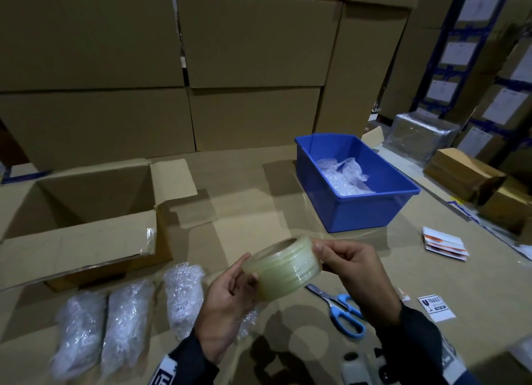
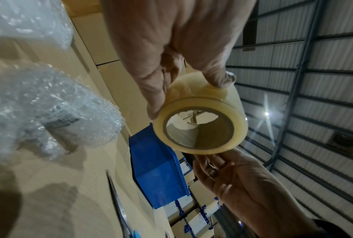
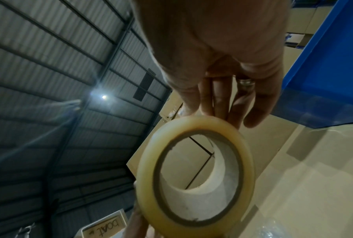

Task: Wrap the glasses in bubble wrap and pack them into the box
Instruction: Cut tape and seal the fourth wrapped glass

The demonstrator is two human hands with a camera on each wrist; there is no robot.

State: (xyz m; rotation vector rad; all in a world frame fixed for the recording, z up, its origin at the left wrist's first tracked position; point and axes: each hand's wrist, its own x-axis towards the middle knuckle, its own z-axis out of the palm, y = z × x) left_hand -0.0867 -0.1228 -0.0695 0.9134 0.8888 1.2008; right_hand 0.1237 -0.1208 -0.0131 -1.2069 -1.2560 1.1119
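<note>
Three wrapped glasses lay side by side on the cardboard surface, just in front of the open, empty-looking box. Loose bubble wrap sat well right of the box.

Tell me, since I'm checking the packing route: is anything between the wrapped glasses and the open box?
Nothing visible. The wrapped glasses lie just in front of the open box, with only its near flap folded down between them.

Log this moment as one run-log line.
both hands: left hand and right hand hold tape roll | wrapped glasses: on table | box: open
</note>
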